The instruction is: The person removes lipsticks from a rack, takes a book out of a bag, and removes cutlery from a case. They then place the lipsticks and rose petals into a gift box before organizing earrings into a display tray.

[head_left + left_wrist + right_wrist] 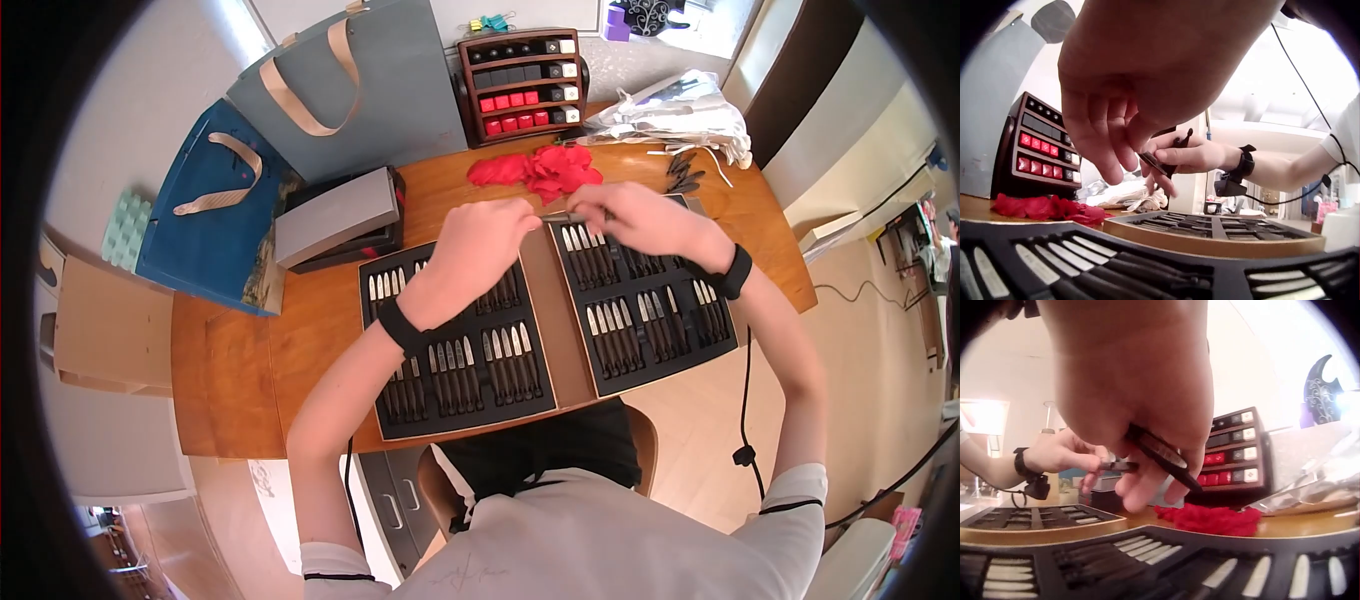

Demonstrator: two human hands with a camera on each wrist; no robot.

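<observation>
An opened two-sided case (558, 330) lies on the wooden table, with small knife-shaped pieces (455, 365), pale-bladed and dark-handled, set in rows in its black trays. Above the case's far edge, my left hand (480, 240) and right hand (640, 215) are close together. The left fingers pinch a small dark piece (1119, 466), seen in the right wrist view. In my right hand is a black knife-shaped piece (1163, 453) with a silvery face, slanting across the fingers. The left hand's own fingers partly cover the meeting point in the left wrist view.
Behind the hands lies a crumpled red cloth (560, 170). A wooden rack (520, 85) of red, black and white blocks stands at the back. Crumpled clear wrapping (680, 115) and loose dark pieces (684, 175) lie right; a grey box (340, 215) and bags (350, 120) stand left.
</observation>
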